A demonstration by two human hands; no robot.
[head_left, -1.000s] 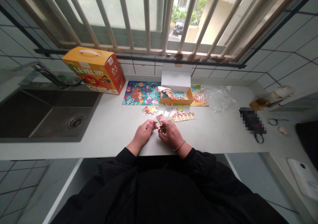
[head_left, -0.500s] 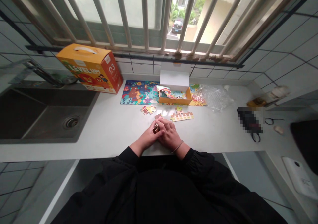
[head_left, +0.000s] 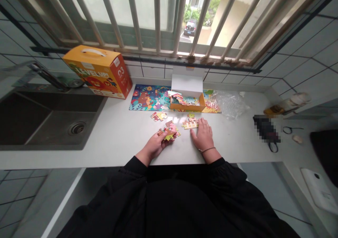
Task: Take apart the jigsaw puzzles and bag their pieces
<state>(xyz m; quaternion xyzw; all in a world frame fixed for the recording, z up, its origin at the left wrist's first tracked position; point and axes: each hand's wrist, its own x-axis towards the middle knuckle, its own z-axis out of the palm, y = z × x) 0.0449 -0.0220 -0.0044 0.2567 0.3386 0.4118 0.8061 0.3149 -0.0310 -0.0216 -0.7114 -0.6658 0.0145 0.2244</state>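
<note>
My left hand [head_left: 156,144] is closed on a small cluster of joined puzzle pieces [head_left: 169,131] on the white counter [head_left: 124,139]. My right hand [head_left: 202,136] lies flat with its fingers spread, covering the right end of a joined strip of fence-pattern puzzle pieces [head_left: 190,125]. Another small joined cluster of pieces [head_left: 158,116] lies a little further back. Behind these stands an open orange tray box [head_left: 187,98] with several loose pieces inside. It rests on a colourful puzzle picture sheet [head_left: 149,98].
An orange puzzle carton [head_left: 98,71] with a white handle stands at the back left beside a steel sink [head_left: 47,120] and tap. Crumpled clear plastic [head_left: 231,103] lies right of the tray. A blurred dark object [head_left: 266,130], scissors and a bottle [head_left: 289,103] sit at the right.
My hands were together holding pieces; they have parted. The left hand now holds the cluster alone, and the right hand has moved right and laid flat on the fence strip.
</note>
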